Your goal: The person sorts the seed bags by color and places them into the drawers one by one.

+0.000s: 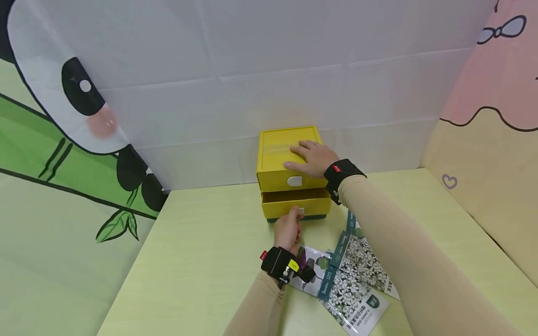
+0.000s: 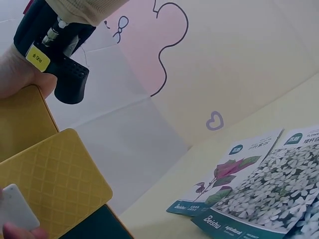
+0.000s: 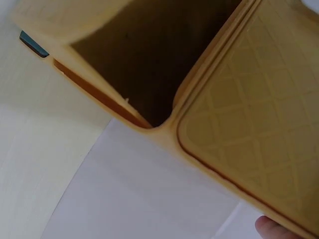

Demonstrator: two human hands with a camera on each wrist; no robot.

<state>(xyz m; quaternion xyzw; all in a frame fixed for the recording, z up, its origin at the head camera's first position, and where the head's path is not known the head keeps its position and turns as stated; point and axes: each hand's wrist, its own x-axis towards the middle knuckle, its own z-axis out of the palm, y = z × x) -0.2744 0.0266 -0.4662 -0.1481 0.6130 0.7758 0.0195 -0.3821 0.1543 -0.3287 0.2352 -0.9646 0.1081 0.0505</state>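
Observation:
A small yellow two-drawer box (image 1: 275, 144) with a dark green base stands against the back wall. Its lower drawer (image 1: 277, 208) is pulled partway out, and the right wrist view looks into its dark inside (image 3: 149, 64). My left hand (image 1: 287, 232) pinches the white handle (image 2: 17, 209) on that drawer's front, fingertips at its edges. On the box's top lies my right hand (image 1: 316, 158), fingers spread, bracing the lid. The upper drawer, with its own white handle (image 1: 294, 181), is closed.
Several flower seed packets lie overlapping on the pale yellow table (image 1: 201, 261): one with a purplish plant (image 2: 224, 174) and others with white blossoms (image 1: 346, 294). They sit to the right of my left wrist and partly under my right forearm. Printed cloth walls (image 1: 252, 70) enclose the table.

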